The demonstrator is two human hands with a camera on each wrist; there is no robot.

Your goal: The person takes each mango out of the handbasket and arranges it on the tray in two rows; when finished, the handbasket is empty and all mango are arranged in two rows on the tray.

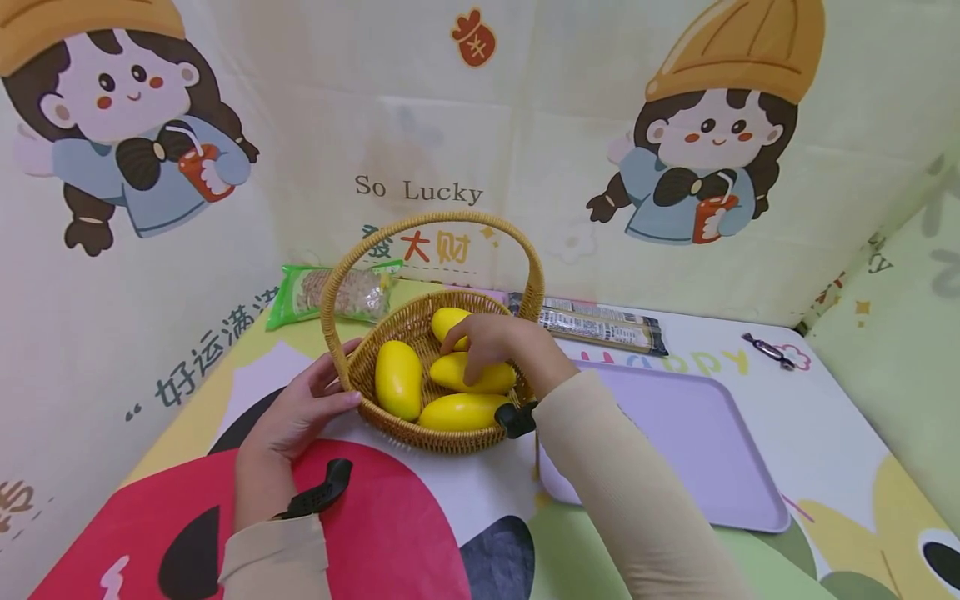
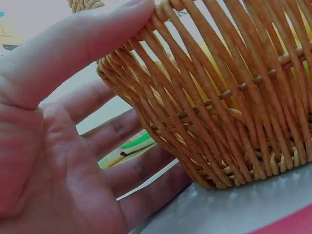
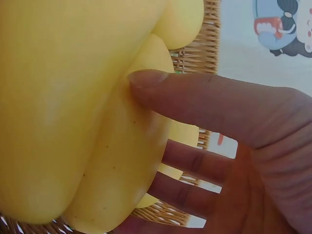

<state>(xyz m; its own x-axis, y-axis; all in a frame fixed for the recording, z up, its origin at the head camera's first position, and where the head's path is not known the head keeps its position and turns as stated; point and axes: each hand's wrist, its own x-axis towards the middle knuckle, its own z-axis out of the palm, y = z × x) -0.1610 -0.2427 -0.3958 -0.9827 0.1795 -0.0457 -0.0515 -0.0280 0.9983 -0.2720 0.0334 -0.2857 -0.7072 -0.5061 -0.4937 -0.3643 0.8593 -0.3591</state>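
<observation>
A woven wicker basket (image 1: 442, 442) with a tall arched handle stands on the table and holds several yellow mangoes. My left hand (image 1: 300, 408) grips its left side; in the left wrist view the thumb lies on the rim and the fingers pass behind the wicker wall (image 2: 229, 97). Inside the basket, my right hand (image 1: 513, 342) grips the middle mango (image 1: 493, 380), thumb on its near side and fingers on its far side. Around it lie a left mango (image 1: 399, 379), a front mango (image 1: 457, 412) and a back mango (image 1: 447, 321), partly hidden by the fingers.
Right of the basket lies a lilac tray (image 1: 675, 442), partly covered by the right forearm. Behind are a green-edged clear bag (image 1: 337, 292) and long dark-and-gold packets (image 1: 600, 325). A small wrapped candy (image 1: 768, 351) sits far right. A printed cloth wall (image 1: 525, 150) closes off the back.
</observation>
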